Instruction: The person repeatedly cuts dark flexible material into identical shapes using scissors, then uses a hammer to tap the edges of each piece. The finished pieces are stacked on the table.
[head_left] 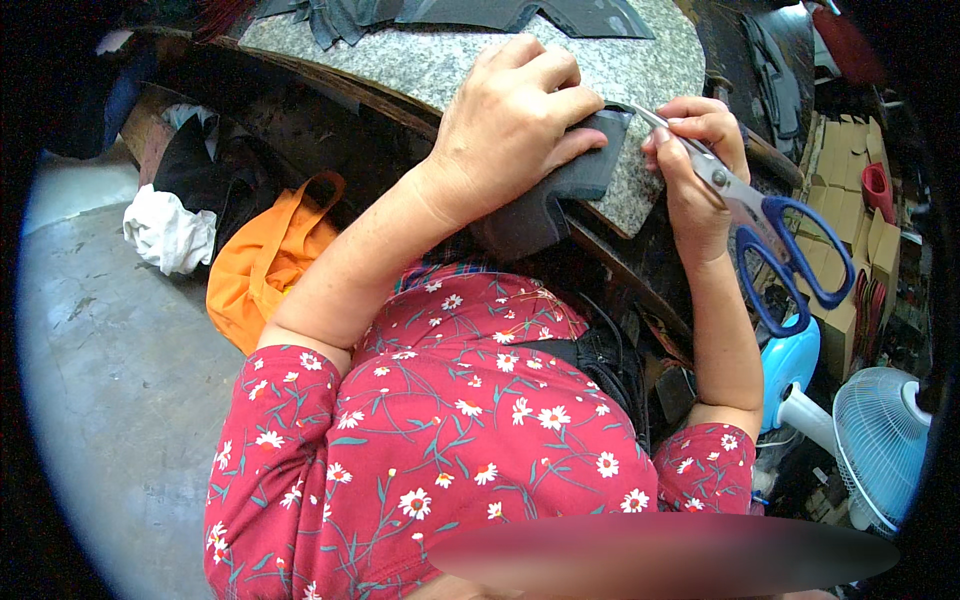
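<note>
At the near edge of a grey speckled stone slab (430, 70), my left hand (520, 115) presses thumb and fingers on a dark, flat piece of material (585, 165). That piece lies partly on the slab and partly hangs over its edge. My right hand (705, 160) is closed round the blades of a pair of scissors (750, 210). Their blue loop handles stick out toward me, and the blade tips point at the far right corner of the dark piece. Whether the tips touch it I cannot tell.
More dark cut pieces (560, 15) lie along the slab's far side. To the left hangs an orange bag (270, 260) beside a white cloth (170, 230). On the right stand cardboard boxes (845, 170) and a light blue fan (880, 440). Grey floor (100, 400) spreads at left.
</note>
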